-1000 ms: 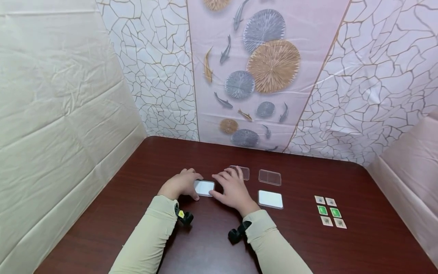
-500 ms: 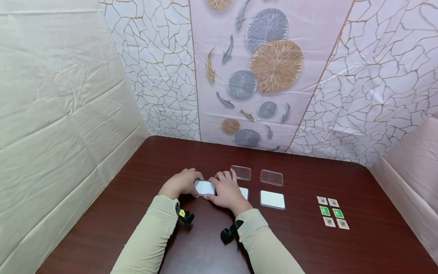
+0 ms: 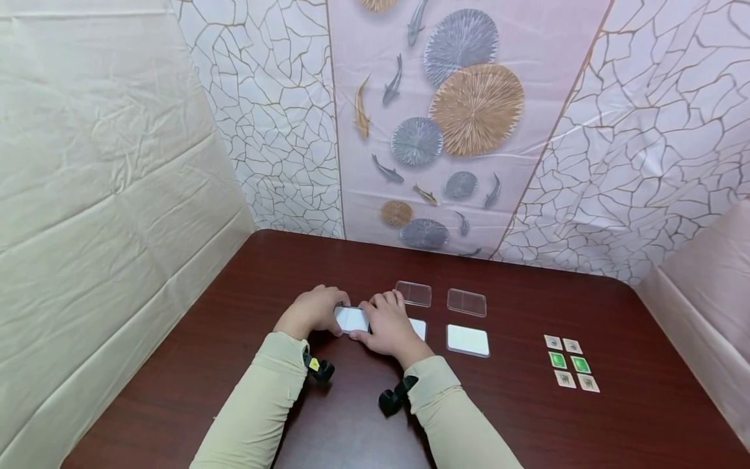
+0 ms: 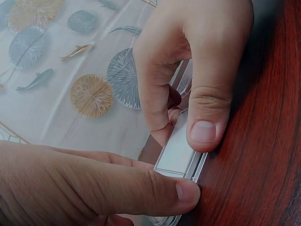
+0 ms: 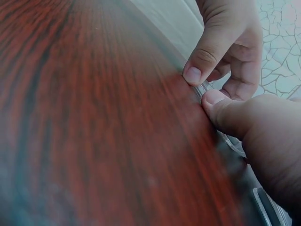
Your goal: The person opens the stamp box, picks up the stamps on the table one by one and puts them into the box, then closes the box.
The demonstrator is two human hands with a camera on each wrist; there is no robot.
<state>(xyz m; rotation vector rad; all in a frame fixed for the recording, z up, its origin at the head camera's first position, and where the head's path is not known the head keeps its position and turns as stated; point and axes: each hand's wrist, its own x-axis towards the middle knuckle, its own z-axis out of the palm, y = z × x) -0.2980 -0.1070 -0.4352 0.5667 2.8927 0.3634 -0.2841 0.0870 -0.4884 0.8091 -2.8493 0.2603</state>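
Note:
A flat clear plastic case (image 3: pixel 352 319) with a white face lies on the table between both hands. At its left end my left hand (image 3: pixel 313 311) grips it, thumb on the near edge and fingers towards the far edge. My right hand (image 3: pixel 388 324) pinches the right end the same way. In the left wrist view, both thumbs press the near rim of the case (image 4: pixel 175 153), set a little apart. From the right wrist, only a thin clear rim (image 5: pixel 202 89) shows between the thumbs. The fingertips on the far side are partly hidden.
Right of the hands lie another white-faced case (image 3: pixel 467 341) and one partly hidden by the right hand (image 3: pixel 418 328). Behind them are two clear covers (image 3: pixel 413 294) (image 3: pixel 467 303). Several small picture tiles (image 3: pixel 558 360) lie farther right. Fabric walls (image 3: pixel 287 163) border the table.
My right hand has moved left and its thumb and fingers have closed on the case's right end. The white-faced case beside it has come partly into view. My left hand keeps its hold.

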